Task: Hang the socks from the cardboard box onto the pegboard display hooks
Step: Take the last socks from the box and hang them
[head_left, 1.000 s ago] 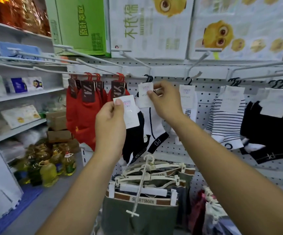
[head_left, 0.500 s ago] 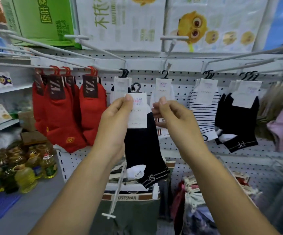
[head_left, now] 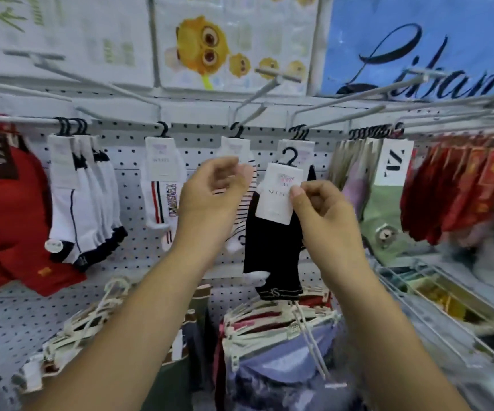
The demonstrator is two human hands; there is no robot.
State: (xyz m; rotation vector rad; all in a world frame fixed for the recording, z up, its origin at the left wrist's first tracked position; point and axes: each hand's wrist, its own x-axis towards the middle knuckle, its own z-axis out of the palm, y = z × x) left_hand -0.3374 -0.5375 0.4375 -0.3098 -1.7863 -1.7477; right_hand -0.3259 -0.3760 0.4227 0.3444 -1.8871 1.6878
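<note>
Black socks [head_left: 272,256] on their white card [head_left: 277,194]: where does the head view put them?

— In the air in front of the pegboard [head_left: 139,262], just below the display hook [head_left: 343,110] that already carries pairs of what looks like the same kind. The little black hanger [head_left: 289,157] on top of the card is free, not over any wire. The cardboard box is out of view.

— And who has them?

— The right hand [head_left: 325,215]. Its grip is a pinch, thumb and fingers closed on the card's right edge. The left hand [head_left: 210,191] is near it with a loose, empty grip, fingers relaxed, in front of the striped socks [head_left: 244,212].

— How will the pair behave?

— Light and limp, I'd say. The knit hangs straight down and would likely swing or fold, so there's nothing there to steer by. The card looks stiff enough to aim with, though thin board may bend if squeezed hard.

— So hold the card?

— Yes, high up near the hanger, so its open side can be turned to the wire. The plastic looks thin; I wouldn't force it.
</note>
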